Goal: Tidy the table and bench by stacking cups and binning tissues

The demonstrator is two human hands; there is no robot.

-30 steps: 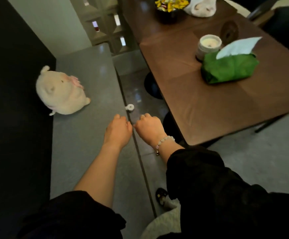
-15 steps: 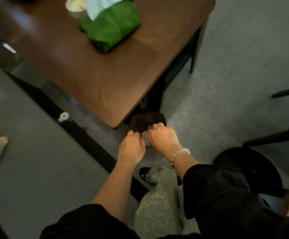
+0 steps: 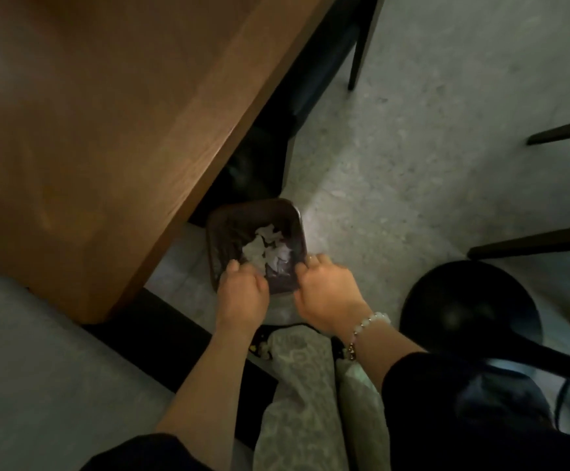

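Bin (image 3: 229,229): dark container with rounded corners is standing upright on the floor (image 3: 412,171), partly tucked under the edge of the wooden bench (image 3: 107,113).
Tissues (image 3: 268,248): crumpled white pieces are lying heaped inside the bin, toward its right and near side, just beyond both hands.
Left hand (image 3: 243,294): is hovering over the near left part of the bin's rim, its back facing up.
Left fingers (image 3: 232,268): are curling down toward the bin's mouth. The tips are hiding under the hand, so I cannot tell whether they are holding anything.
Right hand (image 3: 327,294): is reaching to the bin's near right corner, with a pale bead bracelet (image 3: 368,326) sitting on the wrist.
Right fingers (image 3: 312,260): are bending at the rim's corner. I cannot tell whether they are gripping the rim, pinching something or just touching.
Wooden bench: brown top is filling the upper left, its edge running diagonally above the bin.
Grey bench (image 3: 39,368): is stretching across the lower left, beside the left forearm.
Stool (image 3: 470,321): black round seat is standing just right of the right forearm.
Chair legs (image 3: 531,246): 2 dark legs are entering from the right edge.
Trousers (image 3: 297,396): pale patterned fabric is showing between the forearms, with a dark shoe (image 3: 260,346) beside it.
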